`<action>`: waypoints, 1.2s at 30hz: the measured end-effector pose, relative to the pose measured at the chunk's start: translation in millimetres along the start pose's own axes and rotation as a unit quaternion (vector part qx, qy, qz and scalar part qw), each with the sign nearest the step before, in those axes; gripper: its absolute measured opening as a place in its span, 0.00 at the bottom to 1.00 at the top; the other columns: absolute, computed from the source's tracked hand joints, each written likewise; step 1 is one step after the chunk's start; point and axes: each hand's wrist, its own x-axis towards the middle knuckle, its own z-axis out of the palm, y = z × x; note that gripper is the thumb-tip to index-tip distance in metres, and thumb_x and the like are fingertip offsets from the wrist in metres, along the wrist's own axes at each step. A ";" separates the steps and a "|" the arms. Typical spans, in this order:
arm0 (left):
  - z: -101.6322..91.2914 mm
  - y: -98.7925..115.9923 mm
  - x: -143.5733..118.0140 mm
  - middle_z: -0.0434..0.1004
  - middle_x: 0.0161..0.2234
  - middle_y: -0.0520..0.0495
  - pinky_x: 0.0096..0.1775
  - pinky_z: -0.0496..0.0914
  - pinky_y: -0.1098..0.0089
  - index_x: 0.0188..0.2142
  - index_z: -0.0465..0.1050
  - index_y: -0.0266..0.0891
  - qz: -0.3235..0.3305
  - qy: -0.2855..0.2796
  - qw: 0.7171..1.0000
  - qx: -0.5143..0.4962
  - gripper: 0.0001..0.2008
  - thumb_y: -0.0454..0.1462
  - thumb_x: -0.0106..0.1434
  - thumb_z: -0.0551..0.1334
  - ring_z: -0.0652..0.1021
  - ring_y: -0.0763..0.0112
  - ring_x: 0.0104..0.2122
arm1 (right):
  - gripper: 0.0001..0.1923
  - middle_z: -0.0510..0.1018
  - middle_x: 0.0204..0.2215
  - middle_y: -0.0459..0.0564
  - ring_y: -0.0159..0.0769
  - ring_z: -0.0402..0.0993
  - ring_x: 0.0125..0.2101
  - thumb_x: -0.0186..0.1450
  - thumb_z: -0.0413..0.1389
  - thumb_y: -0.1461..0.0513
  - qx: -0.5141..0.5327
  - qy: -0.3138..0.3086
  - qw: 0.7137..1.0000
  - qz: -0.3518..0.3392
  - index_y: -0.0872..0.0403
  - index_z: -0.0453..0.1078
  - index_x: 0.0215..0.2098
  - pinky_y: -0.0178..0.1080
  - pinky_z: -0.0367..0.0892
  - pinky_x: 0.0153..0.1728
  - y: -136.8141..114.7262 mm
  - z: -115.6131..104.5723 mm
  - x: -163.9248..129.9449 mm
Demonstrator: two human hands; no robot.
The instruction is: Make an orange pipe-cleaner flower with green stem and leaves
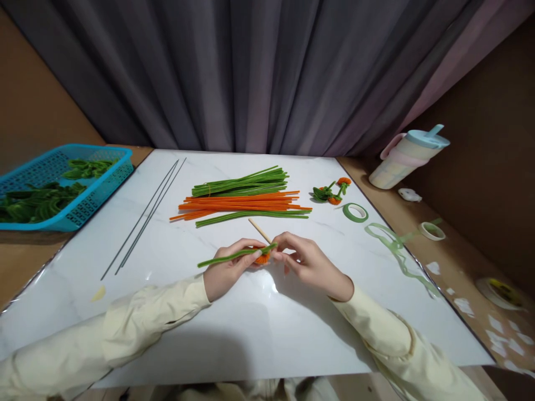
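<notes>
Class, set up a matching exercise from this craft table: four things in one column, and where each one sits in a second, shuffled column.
Things:
1. blue basket
2. lidded cup
3. thin wires
4. green pipe cleaner

Places:
A. held between the left hand and right hand
B. far left edge, holding green pieces
C. far right, off the white board
D. lying on the white board, left of the orange and green bundle

Pairs: 1-B, 2-C, 3-D, 4-A
</notes>
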 end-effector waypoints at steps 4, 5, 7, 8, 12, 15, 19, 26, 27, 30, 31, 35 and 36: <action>0.1 0.2 -4.5 0.77 0.40 0.47 0.41 0.72 0.72 0.41 0.69 0.39 0.055 0.011 0.995 0.078 0.12 0.42 0.62 0.56 0.77 0.67 0.41 | 0.09 0.68 0.22 0.43 0.25 0.63 0.17 0.68 0.44 0.58 0.030 -0.035 0.997 0.064 0.55 0.60 0.34 0.30 0.64 0.19 -1.6 2.7 -1.4; 0.3 -0.4 -5.6 0.77 0.40 0.47 0.41 0.72 0.73 0.42 0.68 0.39 0.066 0.014 0.994 0.091 0.11 0.42 0.62 0.56 0.77 0.67 0.41 | 0.10 0.67 0.22 0.42 0.24 0.63 0.16 0.68 0.43 0.58 0.028 -0.041 0.996 0.073 0.55 0.60 0.33 0.30 0.63 0.18 -2.7 3.7 -1.9; 0.8 -2.1 -7.0 0.77 0.41 0.47 0.41 0.71 0.73 0.42 0.67 0.40 0.078 0.023 0.991 0.110 0.11 0.41 0.62 0.56 0.77 0.68 0.42 | 0.11 0.66 0.21 0.42 0.24 0.61 0.16 0.69 0.42 0.60 0.010 -0.043 0.996 0.076 0.55 0.59 0.31 0.29 0.61 0.18 -5.6 6.0 -2.9; 0.8 -2.9 -7.3 0.77 0.41 0.47 0.41 0.71 0.74 0.43 0.66 0.40 0.080 0.026 0.990 0.115 0.11 0.41 0.63 0.56 0.77 0.68 0.42 | 0.10 0.66 0.20 0.41 0.24 0.61 0.16 0.68 0.42 0.61 -0.003 -0.039 0.997 0.071 0.54 0.58 0.30 0.29 0.60 0.18 -7.1 7.4 -3.4; 0.1 -3.0 -6.7 0.76 0.43 0.48 0.43 0.70 0.74 0.45 0.64 0.41 0.076 0.030 0.988 0.134 0.12 0.41 0.63 0.55 0.76 0.68 0.44 | 0.11 0.63 0.19 0.40 0.25 0.59 0.18 0.67 0.43 0.65 -0.046 -0.017 0.998 0.040 0.53 0.55 0.25 0.29 0.57 0.20 -11.1 13.0 -4.0; -0.8 -0.3 -6.8 0.76 0.45 0.49 0.43 0.69 0.74 0.47 0.65 0.42 0.069 0.024 0.986 0.147 0.13 0.41 0.63 0.55 0.76 0.67 0.45 | 0.12 0.61 0.16 0.39 0.26 0.58 0.17 0.67 0.44 0.64 -0.040 -0.010 0.998 0.054 0.53 0.54 0.25 0.29 0.55 0.19 -10.7 16.0 -3.3; -1.4 1.7 -8.0 0.75 0.45 0.50 0.44 0.69 0.74 0.46 0.68 0.42 0.069 0.020 0.987 0.147 0.13 0.41 0.62 0.56 0.76 0.67 0.44 | 0.15 0.61 0.13 0.38 0.25 0.56 0.14 0.68 0.43 0.60 -0.018 -0.013 0.996 0.083 0.53 0.54 0.24 0.29 0.53 0.16 -11.5 17.5 -2.4; 1.7 -3.8 -0.1 0.78 0.40 0.45 0.43 0.72 0.68 0.46 0.69 0.37 -0.025 0.020 0.999 -0.038 0.21 0.47 0.57 0.60 0.78 0.66 0.38 | 0.16 0.62 0.12 0.38 0.25 0.56 0.12 0.69 0.41 0.57 0.023 -0.013 0.996 0.085 0.52 0.56 0.25 0.30 0.55 0.16 -15.3 18.4 -3.1; 2.2 -4.8 2.1 0.77 0.42 0.44 0.43 0.72 0.67 0.46 0.69 0.36 -0.041 0.014 0.996 -0.076 0.22 0.47 0.56 0.61 0.78 0.65 0.39 | 0.16 0.62 0.12 0.38 0.25 0.56 0.12 0.69 0.41 0.57 0.032 -0.013 0.995 0.090 0.52 0.56 0.25 0.30 0.55 0.16 -14.5 19.3 -3.0; 2.6 -6.9 7.0 0.75 0.44 0.41 0.43 0.72 0.69 0.45 0.71 0.34 -0.081 -0.003 0.985 -0.152 0.22 0.46 0.55 0.63 0.77 0.66 0.40 | 0.17 0.62 0.12 0.38 0.25 0.56 0.11 0.69 0.41 0.56 0.060 -0.024 0.992 0.105 0.53 0.57 0.24 0.29 0.55 0.15 -10.0 23.9 -2.6; 2.5 -7.3 7.8 0.75 0.44 0.41 0.42 0.72 0.70 0.45 0.70 0.35 -0.088 -0.008 0.982 -0.168 0.22 0.46 0.55 0.63 0.77 0.67 0.40 | 0.17 0.62 0.12 0.38 0.25 0.55 0.10 0.69 0.41 0.55 0.069 -0.029 0.991 0.109 0.53 0.58 0.25 0.29 0.55 0.14 -8.5 25.3 -2.5; 2.1 -6.0 7.7 0.74 0.44 0.42 0.39 0.72 0.72 0.46 0.69 0.36 -0.095 -0.015 0.976 -0.197 0.21 0.45 0.55 0.63 0.77 0.68 0.39 | 0.17 0.64 0.14 0.40 0.25 0.57 0.11 0.68 0.41 0.53 0.077 -0.065 0.987 0.126 0.54 0.60 0.27 0.30 0.55 0.14 -4.9 20.0 -2.0; 2.1 -5.0 7.4 0.75 0.43 0.41 0.38 0.73 0.72 0.46 0.69 0.36 -0.097 -0.016 0.975 -0.199 0.21 0.45 0.55 0.63 0.77 0.68 0.39 | 0.17 0.65 0.14 0.40 0.26 0.59 0.12 0.68 0.42 0.53 0.061 -0.072 0.988 0.125 0.54 0.61 0.27 0.30 0.56 0.15 -4.7 14.8 -1.6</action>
